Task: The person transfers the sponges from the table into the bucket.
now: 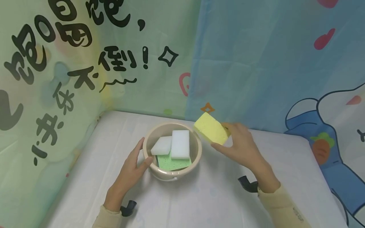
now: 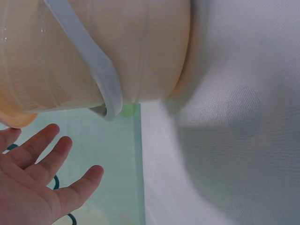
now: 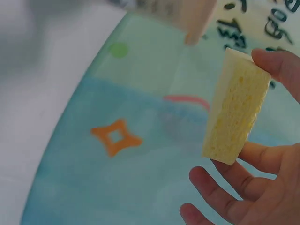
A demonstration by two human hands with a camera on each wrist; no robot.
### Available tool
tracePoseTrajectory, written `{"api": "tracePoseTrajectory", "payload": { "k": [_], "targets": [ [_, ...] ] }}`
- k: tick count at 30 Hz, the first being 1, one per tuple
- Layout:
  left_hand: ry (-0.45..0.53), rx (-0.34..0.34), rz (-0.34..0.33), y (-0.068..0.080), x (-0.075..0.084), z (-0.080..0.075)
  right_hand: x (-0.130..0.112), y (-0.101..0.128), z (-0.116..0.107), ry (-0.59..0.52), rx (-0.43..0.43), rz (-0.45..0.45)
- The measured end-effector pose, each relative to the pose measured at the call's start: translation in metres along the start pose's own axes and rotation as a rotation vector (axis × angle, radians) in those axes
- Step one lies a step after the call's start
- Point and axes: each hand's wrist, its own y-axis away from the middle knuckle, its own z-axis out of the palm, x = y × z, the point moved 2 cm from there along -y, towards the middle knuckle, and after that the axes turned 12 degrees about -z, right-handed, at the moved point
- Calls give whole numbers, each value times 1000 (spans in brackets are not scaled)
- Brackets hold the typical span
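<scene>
Yellow sponge: porous rectangular block, pinched by its edges in the right hand, thumb on one side and fingertips on the other, held in the air just beside the right rim of the bucket. The edge grip leaves the broad faces free; the right wrist view shows the pitted open-cell texture.

Left hand: fingers straight and relaxed, flat against the bucket's left wall, gripping nothing. Looks like a steadying contact so the light bucket doesn't slide on the table. In the left wrist view the fingers are spread just beside the wall.

Bucket is round, smooth beige plastic, with a pale strap handle folded down against the side. Inside: green sponge flat at the bottom, two smooth white foam blocks, one large and one smaller, lying on top and overlapping.

Table cover is white, fine-woven cloth. Printed fabric backdrop behind.
</scene>
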Motion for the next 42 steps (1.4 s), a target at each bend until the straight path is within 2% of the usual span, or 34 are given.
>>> {"api": "tracePoseTrajectory", "payload": {
  "k": [7,16,25,32,42],
  "targets": [
    [-1,3,12,-1,0,0,-32,-10,10,2,-49,-183],
    [-2,-2,16,-2,0,-1,-56,-22,32,-26,-133,-313],
    [4,-2,15,-3,0,0,-69,-33,44,-13,-159,-350],
    [6,0,8,-1,0,1,-69,-35,52,130,-246,-353],
    [4,-3,11,0,0,1,-64,-32,50,110,-205,-335]
  ]
}}
